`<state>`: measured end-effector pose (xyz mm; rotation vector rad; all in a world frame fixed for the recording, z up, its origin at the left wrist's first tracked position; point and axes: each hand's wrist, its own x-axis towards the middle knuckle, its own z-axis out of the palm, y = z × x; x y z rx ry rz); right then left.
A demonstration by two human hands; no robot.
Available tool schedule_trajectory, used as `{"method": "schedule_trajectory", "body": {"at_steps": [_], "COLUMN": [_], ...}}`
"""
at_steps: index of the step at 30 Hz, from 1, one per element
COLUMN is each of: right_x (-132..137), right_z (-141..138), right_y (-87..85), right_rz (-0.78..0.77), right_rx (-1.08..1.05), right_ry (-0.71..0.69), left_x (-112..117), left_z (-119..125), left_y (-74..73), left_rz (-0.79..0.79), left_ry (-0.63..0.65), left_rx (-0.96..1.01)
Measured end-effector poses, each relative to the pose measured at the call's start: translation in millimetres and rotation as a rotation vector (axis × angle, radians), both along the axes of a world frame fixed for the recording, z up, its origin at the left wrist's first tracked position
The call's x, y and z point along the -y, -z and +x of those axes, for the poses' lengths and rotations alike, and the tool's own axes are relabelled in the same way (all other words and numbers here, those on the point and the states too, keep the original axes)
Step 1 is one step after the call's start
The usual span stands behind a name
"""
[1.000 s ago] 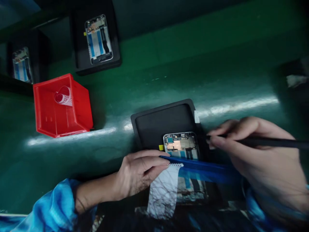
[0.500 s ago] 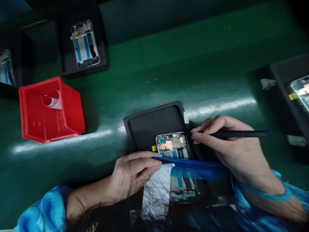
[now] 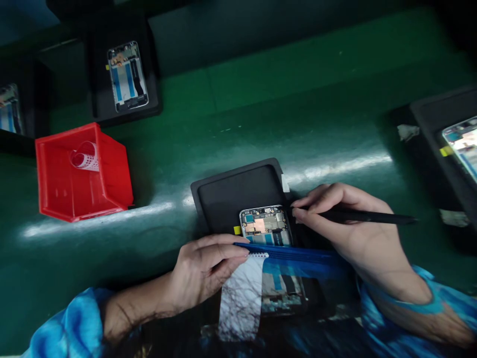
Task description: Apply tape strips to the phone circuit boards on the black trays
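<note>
My left hand (image 3: 208, 261) pinches the upper end of a white strip (image 3: 242, 303) with a row of small dark dots along its edge. The strip hangs down over the left side of an opened phone (image 3: 266, 223), whose circuit board shows. A see-through blue band (image 3: 298, 256) runs right from my left fingertips across the phone; what it is I cannot tell. In my right hand (image 3: 346, 223) are slim black tweezers (image 3: 365, 217), held like a pen. Their tip is beside the phone's upper right corner, hard to see against the black tray (image 3: 238, 189) under the phone.
On the green table (image 3: 231, 129), a red bin (image 3: 67, 184) at the left holds a curled dotted strip (image 3: 87, 159). Another opened phone (image 3: 127, 77) lies in a black tray at the upper left. A further phone (image 3: 464, 144) sits in a tray at the right edge.
My right hand has shifted slightly down and left, and the tweezers' back end has tipped lower. My left hand keeps its pinch on the strip. The view has moved a little.
</note>
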<state>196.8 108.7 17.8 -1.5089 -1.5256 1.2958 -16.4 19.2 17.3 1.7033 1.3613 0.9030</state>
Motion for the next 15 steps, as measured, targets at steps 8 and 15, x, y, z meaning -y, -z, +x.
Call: {"method": "schedule_trajectory", "body": {"at_steps": [8,15], "right_x": [2.8,0.0], "right_z": [-0.3,8.5], "right_y": [0.6,1.1], "right_rz": [0.029,0.069], "right_rx": [-0.013,-0.028], "right_ry": [-0.031,-0.028], "left_x": [0.6,7.8], "left_z": [-1.8,-3.8], "left_y": [2.1,5.8], "left_rz": [-0.036,-0.200], "left_ry": [0.002,-0.063], "left_rx": [0.032,0.224]}}
